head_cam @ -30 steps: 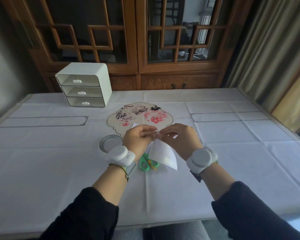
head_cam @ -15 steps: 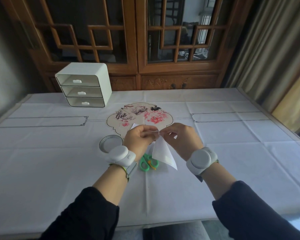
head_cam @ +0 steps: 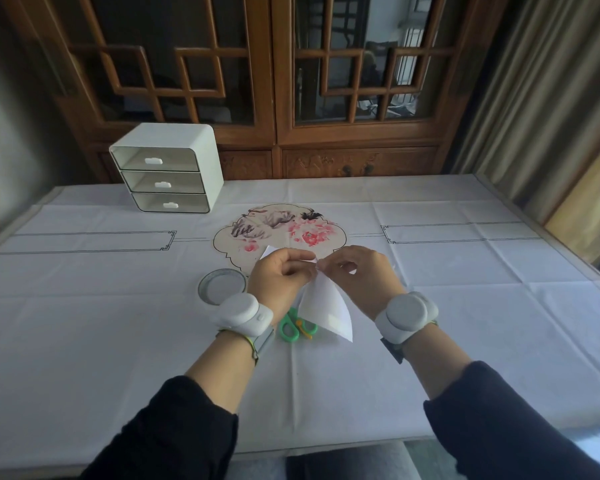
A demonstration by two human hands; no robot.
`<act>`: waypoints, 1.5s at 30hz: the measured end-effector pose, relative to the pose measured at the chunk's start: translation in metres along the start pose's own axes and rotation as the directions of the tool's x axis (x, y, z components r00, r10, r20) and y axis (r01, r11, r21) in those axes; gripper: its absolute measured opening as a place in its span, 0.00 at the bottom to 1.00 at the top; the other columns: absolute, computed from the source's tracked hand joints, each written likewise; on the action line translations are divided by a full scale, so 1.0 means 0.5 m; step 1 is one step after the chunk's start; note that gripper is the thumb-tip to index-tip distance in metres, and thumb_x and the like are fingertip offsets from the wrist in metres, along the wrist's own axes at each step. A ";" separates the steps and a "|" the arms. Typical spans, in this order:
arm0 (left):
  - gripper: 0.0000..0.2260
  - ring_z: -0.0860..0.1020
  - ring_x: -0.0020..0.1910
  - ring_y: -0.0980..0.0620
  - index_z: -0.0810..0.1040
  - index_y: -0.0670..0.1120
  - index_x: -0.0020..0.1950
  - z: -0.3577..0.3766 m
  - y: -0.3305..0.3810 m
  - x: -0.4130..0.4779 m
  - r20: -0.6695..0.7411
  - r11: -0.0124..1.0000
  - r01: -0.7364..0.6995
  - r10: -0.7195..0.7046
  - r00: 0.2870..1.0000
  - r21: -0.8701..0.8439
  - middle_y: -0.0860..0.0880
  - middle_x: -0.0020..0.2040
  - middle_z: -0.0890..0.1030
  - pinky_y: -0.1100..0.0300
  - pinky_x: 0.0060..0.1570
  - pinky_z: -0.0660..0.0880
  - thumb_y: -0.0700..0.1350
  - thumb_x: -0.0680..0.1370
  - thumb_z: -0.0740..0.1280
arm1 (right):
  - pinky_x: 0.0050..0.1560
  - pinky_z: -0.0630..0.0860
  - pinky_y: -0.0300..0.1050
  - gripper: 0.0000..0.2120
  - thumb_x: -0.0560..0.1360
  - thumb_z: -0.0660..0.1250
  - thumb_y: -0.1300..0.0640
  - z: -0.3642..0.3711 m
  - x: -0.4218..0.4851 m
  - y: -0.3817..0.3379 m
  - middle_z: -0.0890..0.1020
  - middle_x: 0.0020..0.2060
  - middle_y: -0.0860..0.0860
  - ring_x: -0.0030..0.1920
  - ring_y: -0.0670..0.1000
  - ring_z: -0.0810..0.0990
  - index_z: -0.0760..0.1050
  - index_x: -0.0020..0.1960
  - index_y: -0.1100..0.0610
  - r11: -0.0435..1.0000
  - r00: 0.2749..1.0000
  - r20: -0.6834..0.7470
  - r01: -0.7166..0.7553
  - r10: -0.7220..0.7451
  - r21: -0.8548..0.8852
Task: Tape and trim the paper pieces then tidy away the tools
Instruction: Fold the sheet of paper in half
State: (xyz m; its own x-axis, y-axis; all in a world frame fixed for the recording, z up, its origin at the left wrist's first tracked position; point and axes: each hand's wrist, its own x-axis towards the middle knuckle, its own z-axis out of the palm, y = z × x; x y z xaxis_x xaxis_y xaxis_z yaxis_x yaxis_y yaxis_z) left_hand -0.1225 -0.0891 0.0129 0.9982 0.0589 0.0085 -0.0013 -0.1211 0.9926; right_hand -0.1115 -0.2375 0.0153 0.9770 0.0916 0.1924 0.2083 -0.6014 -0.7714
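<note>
Head view: near the middle of the table (head_cam: 465, 306) the two hands meet. The left hand (head_cam: 281, 275) and the right hand (head_cam: 357, 275) have curled fingers and pinch the top of the paper (head_cam: 326, 306), which hangs down toward 6 o'clock. The scissors (head_cam: 295, 329) lie below it on the cloth, partly hidden. The tape (head_cam: 222, 285) lies at 9 o'clock of the left hand. The drawers (head_cam: 174, 168) stand far at 11 o'clock.
</note>
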 end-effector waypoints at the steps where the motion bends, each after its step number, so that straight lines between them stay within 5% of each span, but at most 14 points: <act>1: 0.11 0.79 0.39 0.56 0.80 0.52 0.43 0.000 0.001 0.000 0.005 1.000 -0.010 0.010 1.000 0.012 0.49 0.40 0.84 0.66 0.48 0.75 0.35 0.72 0.69 | 0.40 0.71 0.27 0.05 0.73 0.70 0.53 -0.001 0.000 0.000 0.83 0.41 0.48 0.40 0.46 0.79 0.83 0.42 0.53 1.000 1.000 -0.003 -0.011 0.012 0.020; 7: 0.11 0.80 0.42 0.54 0.79 0.53 0.43 -0.003 0.000 0.000 0.030 0.998 -0.037 0.035 0.999 0.053 0.52 0.39 0.84 0.64 0.51 0.76 0.36 0.72 0.70 | 0.37 0.71 0.27 0.06 0.70 0.73 0.56 -0.008 0.005 0.000 0.82 0.30 0.40 0.32 0.37 0.78 0.82 0.36 0.47 0.971 0.991 0.059 -0.126 0.116 0.205; 15: 0.11 0.81 0.43 0.51 0.79 0.54 0.43 0.003 0.002 -0.005 0.000 0.998 -0.015 0.015 1.000 0.065 0.52 0.40 0.84 0.56 0.53 0.76 0.37 0.72 0.69 | 0.38 0.72 0.37 0.05 0.74 0.67 0.55 0.001 0.006 -0.002 0.80 0.34 0.47 0.40 0.53 0.80 0.80 0.41 0.54 0.990 0.989 0.056 -0.140 0.138 0.032; 19: 0.08 0.80 0.40 0.53 0.80 0.53 0.43 0.006 -0.002 -0.004 -0.015 0.993 0.027 -0.025 1.000 0.113 0.52 0.37 0.84 0.52 0.54 0.77 0.40 0.71 0.70 | 0.29 0.68 0.27 0.05 0.75 0.65 0.57 0.008 0.006 -0.003 0.77 0.30 0.45 0.34 0.48 0.76 0.78 0.42 0.55 0.990 0.990 0.044 -0.139 0.137 0.040; 23: 0.07 0.82 0.38 0.50 0.81 0.54 0.38 0.009 0.002 -0.004 -0.005 0.988 0.062 -0.062 0.998 0.139 0.50 0.35 0.83 0.48 0.54 0.79 0.42 0.71 0.71 | 0.32 0.68 0.24 0.05 0.76 0.64 0.59 0.009 0.001 -0.004 0.78 0.30 0.45 0.33 0.44 0.75 0.78 0.42 0.55 0.987 0.991 0.052 -0.129 0.125 0.094; 27: 0.10 0.79 0.34 0.52 0.82 0.53 0.34 0.007 0.002 -0.003 0.002 0.985 0.064 -0.065 0.998 0.158 0.57 0.30 0.81 0.52 0.52 0.79 0.40 0.72 0.69 | 0.44 0.73 0.39 0.08 0.75 0.64 0.61 0.010 -0.002 0.000 0.81 0.37 0.51 0.39 0.51 0.77 0.76 0.39 0.51 0.982 0.989 0.081 -0.135 0.125 0.132; 32: 0.04 0.77 0.36 0.55 0.83 0.51 0.40 0.008 -0.009 -0.003 -0.043 0.988 0.063 -0.058 0.997 0.144 0.55 0.36 0.82 0.56 0.51 0.76 0.44 0.72 0.69 | 0.36 0.69 0.24 0.03 0.74 0.69 0.58 0.011 -0.008 0.009 0.80 0.39 0.45 0.37 0.47 0.76 0.79 0.42 0.51 0.988 0.996 0.013 -0.091 0.090 0.125; 39: 0.02 0.78 0.37 0.60 0.82 0.52 0.39 0.012 -0.008 0.001 -0.075 0.980 0.055 -0.041 0.996 0.193 0.56 0.37 0.82 0.72 0.37 0.72 0.46 0.71 0.71 | 0.38 0.68 0.23 0.05 0.73 0.70 0.58 0.018 -0.014 0.006 0.79 0.40 0.45 0.38 0.45 0.76 0.84 0.46 0.51 1.000 0.999 -0.041 0.001 -0.001 0.000; 45: 0.03 0.79 0.37 0.57 0.82 0.53 0.37 0.011 -0.008 0.003 -0.064 0.980 0.035 -0.023 0.998 0.197 0.54 0.36 0.83 0.69 0.39 0.73 0.47 0.71 0.72 | 0.38 0.68 0.23 0.05 0.73 0.70 0.58 0.015 -0.016 0.005 0.79 0.39 0.44 0.37 0.40 0.75 0.84 0.46 0.52 1.000 0.999 -0.050 0.010 -0.011 -0.019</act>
State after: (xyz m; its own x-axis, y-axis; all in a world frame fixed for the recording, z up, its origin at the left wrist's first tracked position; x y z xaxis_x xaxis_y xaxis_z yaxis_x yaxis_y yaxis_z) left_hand -0.1209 -0.0938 0.0083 0.9922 0.1247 -0.0066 0.0455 -0.3118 0.9491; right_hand -0.1185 -0.2340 0.0074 0.9711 0.0586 0.2312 0.2174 -0.6157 -0.7574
